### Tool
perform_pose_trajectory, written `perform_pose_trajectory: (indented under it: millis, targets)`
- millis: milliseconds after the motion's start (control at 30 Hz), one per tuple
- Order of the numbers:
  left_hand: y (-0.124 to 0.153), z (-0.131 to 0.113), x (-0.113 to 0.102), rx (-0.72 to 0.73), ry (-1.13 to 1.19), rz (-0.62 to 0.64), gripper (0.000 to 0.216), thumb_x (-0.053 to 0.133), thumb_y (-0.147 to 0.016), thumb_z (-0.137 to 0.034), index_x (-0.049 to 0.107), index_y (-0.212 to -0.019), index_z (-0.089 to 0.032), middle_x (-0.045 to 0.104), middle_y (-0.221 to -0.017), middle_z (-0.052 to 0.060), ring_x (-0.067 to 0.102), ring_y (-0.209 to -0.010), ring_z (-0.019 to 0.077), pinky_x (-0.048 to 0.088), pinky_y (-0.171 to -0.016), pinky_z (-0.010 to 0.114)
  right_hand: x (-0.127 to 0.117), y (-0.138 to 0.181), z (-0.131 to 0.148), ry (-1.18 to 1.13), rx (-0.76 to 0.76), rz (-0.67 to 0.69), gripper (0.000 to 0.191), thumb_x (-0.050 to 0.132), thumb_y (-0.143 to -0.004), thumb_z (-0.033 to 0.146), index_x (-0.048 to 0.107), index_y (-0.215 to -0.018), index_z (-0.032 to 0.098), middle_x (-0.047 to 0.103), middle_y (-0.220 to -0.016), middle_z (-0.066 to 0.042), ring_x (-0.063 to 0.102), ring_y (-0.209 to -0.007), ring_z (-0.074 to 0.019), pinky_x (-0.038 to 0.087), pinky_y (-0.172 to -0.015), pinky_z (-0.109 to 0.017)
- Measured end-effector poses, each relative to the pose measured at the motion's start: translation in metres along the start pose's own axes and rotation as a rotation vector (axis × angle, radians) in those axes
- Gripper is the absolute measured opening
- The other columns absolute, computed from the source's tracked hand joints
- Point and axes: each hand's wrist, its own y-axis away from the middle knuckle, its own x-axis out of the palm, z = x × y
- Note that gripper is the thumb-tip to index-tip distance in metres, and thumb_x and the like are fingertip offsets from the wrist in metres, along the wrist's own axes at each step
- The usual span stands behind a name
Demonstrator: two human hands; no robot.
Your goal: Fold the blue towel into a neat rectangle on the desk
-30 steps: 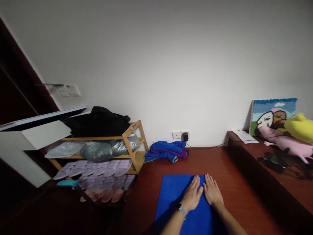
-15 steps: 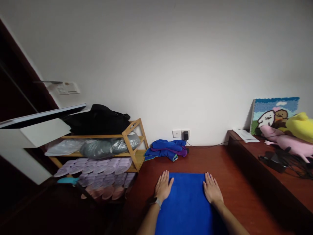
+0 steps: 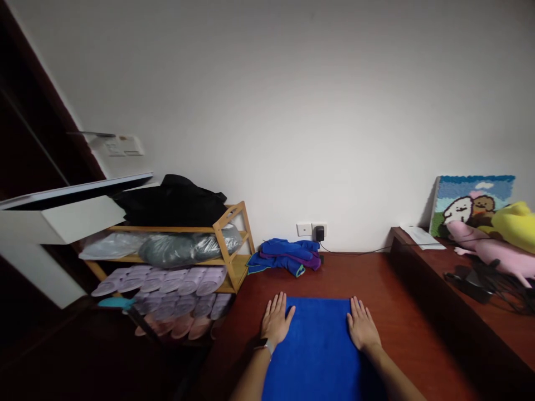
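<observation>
Head-height view, forward and downward

Your left hand wears a watch on the wrist just behind the grip, with a pale grey band and a small dark face. Your right hand is bare, and both forearms are uncovered back from the grip to the lower edge of view.
</observation>
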Motion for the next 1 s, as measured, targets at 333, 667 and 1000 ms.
perform_pose_trajectory:
  millis: [333, 667, 1000]
  targets:
    - [0.005, -0.080, -0.006, 0.335, 0.088, -0.088, 0.066, 0.018, -0.107, -0.053, 0.011, -0.164, -0.020, 0.025, -0.169, 0.005, 0.021, -0.156, 0.0228, 0.023, -0.127, 0.045, -0.002, 0.002, 0.000, -0.033, -0.009, 0.002, 0.071, 0.012, -0.100, 0.043, 0.014, -0.161, 0.008, 0.015, -0.170, -0.006, 0.010, -0.157, -0.0217, 0.009, -0.128, -0.040]
    - [0.001, -0.096, 0.013, 0.292, 0.112, 0.071, 0.068, 0.014, -0.105, -0.057, 0.020, -0.163, -0.020, 0.027, -0.168, 0.005, 0.021, -0.156, 0.0222, 0.021, -0.128, 0.046, -0.001, 0.002, -0.002, -0.047, -0.016, -0.007, 0.071, 0.012, -0.101, 0.044, 0.016, -0.161, 0.008, 0.016, -0.170, -0.006, 0.011, -0.157, -0.0210, 0.009, -0.128, -0.040]
    - [-0.006, -0.014, 0.006, 0.182, 0.024, 0.026, 0.072, 0.016, -0.104, -0.062, 0.024, -0.162, -0.020, 0.031, -0.167, 0.007, 0.024, -0.155, 0.0228, 0.021, -0.127, 0.047, -0.004, 0.002, -0.002, -0.040, 0.000, 0.009, 0.070, 0.012, -0.101, 0.043, 0.014, -0.162, 0.008, 0.013, -0.170, -0.005, 0.009, -0.157, -0.0207, 0.007, -0.128, -0.039]
